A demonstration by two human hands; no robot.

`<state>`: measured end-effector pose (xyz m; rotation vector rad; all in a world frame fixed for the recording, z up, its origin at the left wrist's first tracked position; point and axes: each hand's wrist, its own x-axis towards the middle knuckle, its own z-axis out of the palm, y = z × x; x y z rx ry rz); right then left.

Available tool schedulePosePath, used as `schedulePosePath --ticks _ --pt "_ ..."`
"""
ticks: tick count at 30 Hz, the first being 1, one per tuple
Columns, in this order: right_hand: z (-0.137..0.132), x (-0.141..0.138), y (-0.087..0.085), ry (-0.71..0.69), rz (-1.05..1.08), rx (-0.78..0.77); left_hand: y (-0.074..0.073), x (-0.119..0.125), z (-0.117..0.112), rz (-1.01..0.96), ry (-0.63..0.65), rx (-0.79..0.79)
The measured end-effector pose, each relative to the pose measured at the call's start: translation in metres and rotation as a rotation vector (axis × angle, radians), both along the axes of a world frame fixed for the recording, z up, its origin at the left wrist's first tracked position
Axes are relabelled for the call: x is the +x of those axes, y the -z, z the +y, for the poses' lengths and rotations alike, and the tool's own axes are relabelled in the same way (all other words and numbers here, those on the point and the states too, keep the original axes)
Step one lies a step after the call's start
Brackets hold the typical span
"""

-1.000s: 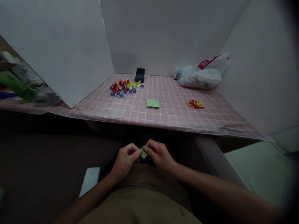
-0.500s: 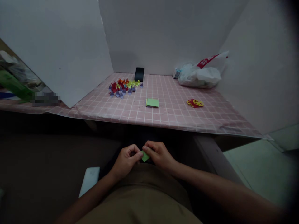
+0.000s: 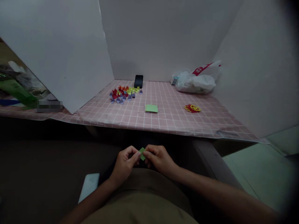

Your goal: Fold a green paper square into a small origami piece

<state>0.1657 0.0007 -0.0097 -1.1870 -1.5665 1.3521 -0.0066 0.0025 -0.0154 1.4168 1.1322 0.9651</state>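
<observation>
Between my two hands is a small folded piece of green paper (image 3: 142, 153), held low over my lap, in front of the table edge. My left hand (image 3: 127, 160) pinches its left corner between thumb and forefinger. On the opposite corner, the thumb and fingers of my right hand (image 3: 160, 158) are closed in the same way. The paper shows as a diamond with one point up; its finer folds are too small to make out. A stack of square green paper (image 3: 151, 108) lies on the table beyond my hands.
Several folded paper figures (image 3: 122, 94) in red, orange, yellow and purple cluster at the table's left. Behind them leans a black phone (image 3: 138, 81). Red and yellow cutouts (image 3: 192, 108) and a white plastic bag (image 3: 196, 82) are at right. A white device (image 3: 89, 187) lies beside my left arm.
The green paper has turned so that it shows as a full diamond between both hands. My right hand's grip has shifted to its right corner. The view has tilted up slightly.
</observation>
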Motion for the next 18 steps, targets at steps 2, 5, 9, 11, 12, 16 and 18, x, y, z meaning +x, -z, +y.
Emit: schedulePosePath --ticks 2,5,9,11,12,16,18 --pt "0.0 0.002 -0.005 -0.003 0.001 0.044 -0.003 0.002 0.001 -0.014 -0.031 0.047" --pt "0.001 0.004 -0.009 0.015 -0.02 0.145 -0.006 0.006 0.005 -0.029 -0.047 0.115" --pt "0.0 0.006 -0.013 0.073 -0.079 0.22 -0.012 0.012 0.009 -0.063 -0.04 0.062" --pt "0.001 0.008 -0.016 0.094 -0.107 0.247 -0.017 0.016 0.01 -0.096 -0.04 0.037" --pt "0.001 0.009 -0.018 0.104 -0.106 0.254 -0.021 0.018 0.011 -0.11 -0.043 0.042" --pt "0.007 0.018 -0.028 0.15 0.008 0.22 -0.035 0.03 0.02 -0.207 -0.014 0.071" --pt "0.01 0.024 -0.034 0.175 0.096 0.208 -0.042 0.039 0.024 -0.293 -0.018 0.083"
